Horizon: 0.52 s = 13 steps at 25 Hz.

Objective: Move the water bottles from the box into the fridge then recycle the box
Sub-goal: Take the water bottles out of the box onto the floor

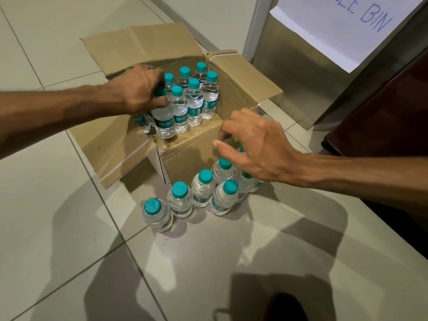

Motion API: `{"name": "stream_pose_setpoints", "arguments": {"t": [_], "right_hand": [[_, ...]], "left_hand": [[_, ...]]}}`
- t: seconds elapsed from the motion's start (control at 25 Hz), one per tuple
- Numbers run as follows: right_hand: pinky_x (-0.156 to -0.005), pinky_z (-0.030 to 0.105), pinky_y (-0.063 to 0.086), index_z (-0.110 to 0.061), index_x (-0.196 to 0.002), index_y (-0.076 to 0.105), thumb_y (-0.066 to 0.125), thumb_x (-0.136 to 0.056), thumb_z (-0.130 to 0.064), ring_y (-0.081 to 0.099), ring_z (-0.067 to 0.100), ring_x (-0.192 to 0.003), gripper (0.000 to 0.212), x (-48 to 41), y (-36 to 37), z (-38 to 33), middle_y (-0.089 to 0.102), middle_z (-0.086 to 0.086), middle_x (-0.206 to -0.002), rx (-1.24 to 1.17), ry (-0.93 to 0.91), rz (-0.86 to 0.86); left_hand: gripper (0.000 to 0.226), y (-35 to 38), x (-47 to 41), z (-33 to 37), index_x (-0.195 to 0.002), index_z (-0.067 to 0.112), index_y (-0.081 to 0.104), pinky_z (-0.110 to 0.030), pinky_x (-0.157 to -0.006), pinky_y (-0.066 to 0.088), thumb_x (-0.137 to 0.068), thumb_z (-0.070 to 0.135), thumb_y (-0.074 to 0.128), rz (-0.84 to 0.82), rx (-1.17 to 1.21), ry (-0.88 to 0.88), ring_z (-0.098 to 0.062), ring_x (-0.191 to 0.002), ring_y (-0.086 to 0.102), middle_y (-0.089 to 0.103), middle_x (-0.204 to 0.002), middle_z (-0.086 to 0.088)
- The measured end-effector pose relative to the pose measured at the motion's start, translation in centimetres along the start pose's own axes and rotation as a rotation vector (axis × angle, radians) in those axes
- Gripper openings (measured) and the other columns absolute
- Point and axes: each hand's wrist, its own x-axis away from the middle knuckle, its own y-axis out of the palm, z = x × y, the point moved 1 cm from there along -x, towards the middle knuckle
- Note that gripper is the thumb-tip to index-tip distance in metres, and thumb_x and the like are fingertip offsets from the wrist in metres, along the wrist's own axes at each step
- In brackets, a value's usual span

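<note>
I'm mid-unloading: my left grip [143,89] is clenched round the neck of a bottle [163,120] at the near edge of the open box [190,156] on the floor [69,228], my right grip [253,147] hangs released over the bottles [202,188] standing outside; next I judge a straight lift clear of its neighbours

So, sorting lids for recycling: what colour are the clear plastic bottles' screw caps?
Teal screw caps, seen best in head view.

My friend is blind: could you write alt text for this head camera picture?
A person's left hand grips a water bottle in an open cardboard box, while the right hand is spread above bottles standing on the tiled floor.
</note>
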Motion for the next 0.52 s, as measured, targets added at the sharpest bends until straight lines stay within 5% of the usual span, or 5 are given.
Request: {"name": "stream_pose_setpoints", "arguments": {"t": [0.2, 0.32, 0.44, 0.52], "right_hand": [[-0.066, 0.007, 0.036, -0.017, -0.1, 0.066, 0.067, -0.092, -0.038, 0.049, -0.003, -0.074, 0.022, -4.2, -2.5, -0.8, 0.062, -0.006, -0.093, -0.18, 0.092, -0.07], [-0.067, 0.01, 0.045, -0.016, -0.117, 0.06, 0.075, -0.085, -0.044, 0.054, -0.004, -0.076, 0.045, -6.2, -4.2, -1.8, 0.062, -0.006, -0.101, -0.263, 0.149, -0.033], [-0.066, 0.02, 0.054, -0.019, -0.129, 0.048, 0.076, -0.08, -0.051, 0.062, 0.003, -0.078, 0.065, -7.0, -5.8, -2.5, 0.061, -0.003, -0.107, -0.324, 0.185, -0.001], [-0.063, 0.014, 0.052, -0.018, -0.13, 0.05, 0.077, -0.08, -0.046, 0.062, 0.001, -0.08, 0.063, -6.9, -7.0, -2.8, 0.061, -0.004, -0.113, -0.342, 0.177, -0.006]], "left_hand": [[0.038, -4.0, 3.8, 4.0, -0.112, 0.002, 0.053, -0.031, -0.068, 0.04, -0.093, 0.034, 0.059, 0.283, 0.043, 0.162, -0.023, -0.084, 0.048, 0.05, -0.1, -0.01], [0.039, -6.7, 5.6, 6.8, -0.113, 0.002, 0.054, -0.035, -0.07, 0.042, -0.093, 0.036, 0.055, 0.452, 0.053, 0.246, -0.022, -0.084, 0.048, 0.052, -0.101, -0.011], [0.043, -8.6, 6.7, 8.7, -0.118, 0.004, 0.053, -0.035, -0.073, 0.051, -0.095, 0.041, 0.05, 0.433, 0.145, 0.307, -0.022, -0.087, 0.057, 0.057, -0.101, -0.009], [0.052, -9.0, 7.6, 9.9, -0.122, 0.007, 0.051, -0.027, -0.078, 0.051, -0.093, 0.049, 0.044, 0.363, 0.235, 0.345, -0.017, -0.092, 0.059, 0.058, -0.105, -0.004]]}}
